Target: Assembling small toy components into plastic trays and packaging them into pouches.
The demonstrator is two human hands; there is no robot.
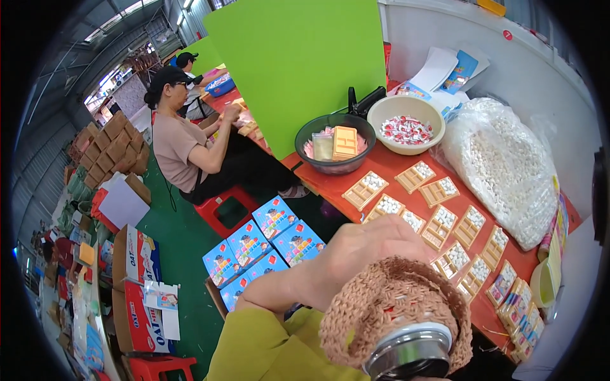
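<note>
Close to the camera is a bottle [416, 346] with a shiny metal end and a white ring, in a brown crocheted cover [397, 289] with a looped strap. My left hand [375, 247] is closed on the bottle from behind, its fingertips hidden by the cover. The left forearm bends in from a yellow-green sleeve. My right hand is out of view. Beyond the bottle, several small orange compartment trays [440, 227], partly filled with white pieces, lie on the red table [387, 162]. Filled packs [521, 314] are stacked near the table's right end.
At the back stand a dark bowl [335, 166] holding trays and a cream bowl [407, 149] of small wrapped packets. A big clear bag [502, 168] of white pieces leans right. Blue boxes [248, 243] fill a carton at left. Past the green divider [298, 63], a person sits working.
</note>
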